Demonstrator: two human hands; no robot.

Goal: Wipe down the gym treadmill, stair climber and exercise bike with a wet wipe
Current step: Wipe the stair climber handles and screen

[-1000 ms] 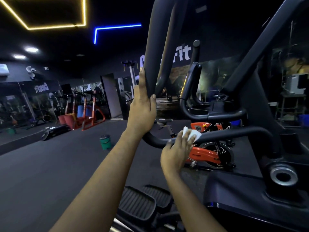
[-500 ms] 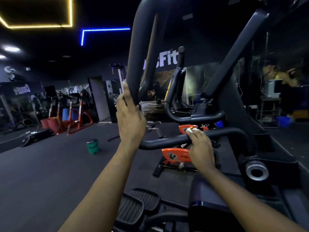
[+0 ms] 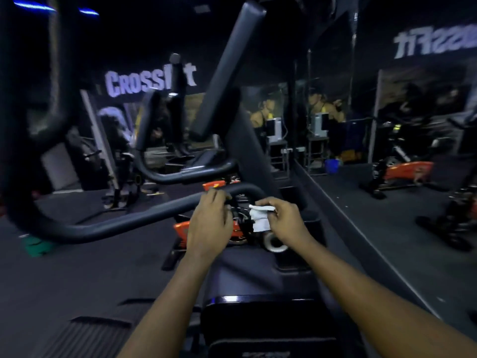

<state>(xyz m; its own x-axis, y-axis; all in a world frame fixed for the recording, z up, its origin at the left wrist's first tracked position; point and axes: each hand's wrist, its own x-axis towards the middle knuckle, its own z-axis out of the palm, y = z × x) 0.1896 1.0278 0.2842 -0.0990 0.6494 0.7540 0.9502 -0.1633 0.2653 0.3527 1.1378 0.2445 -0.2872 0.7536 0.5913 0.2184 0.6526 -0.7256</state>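
Note:
I face a black stair climber whose curved handrail (image 3: pixel 129 223) runs from lower left up to the centre. My right hand (image 3: pixel 286 222) pinches a crumpled white wet wipe (image 3: pixel 259 219) just below the rail's right bend, off the rail. My left hand (image 3: pixel 209 220) is in front of the rail beside it, fingers loosely curled towards the wipe, with nothing visible in them. An orange exercise bike (image 3: pixel 180 229) stands on the floor behind my hands, mostly hidden. The frame is motion-blurred.
A padded slanted upright (image 3: pixel 227 73) rises above the rail, with the machine's dark housing (image 3: pixel 258 275) below my arms. Ribbed pedals (image 3: pixel 85 337) lie lower left. A wall mirror (image 3: pixel 387 125) runs along the right. A green bucket (image 3: pixel 36 248) stands on the floor at left.
My left hand has left the tall upright and come down beside my right hand. My right hand has lifted the wipe off the rail. My view has swung to the right.

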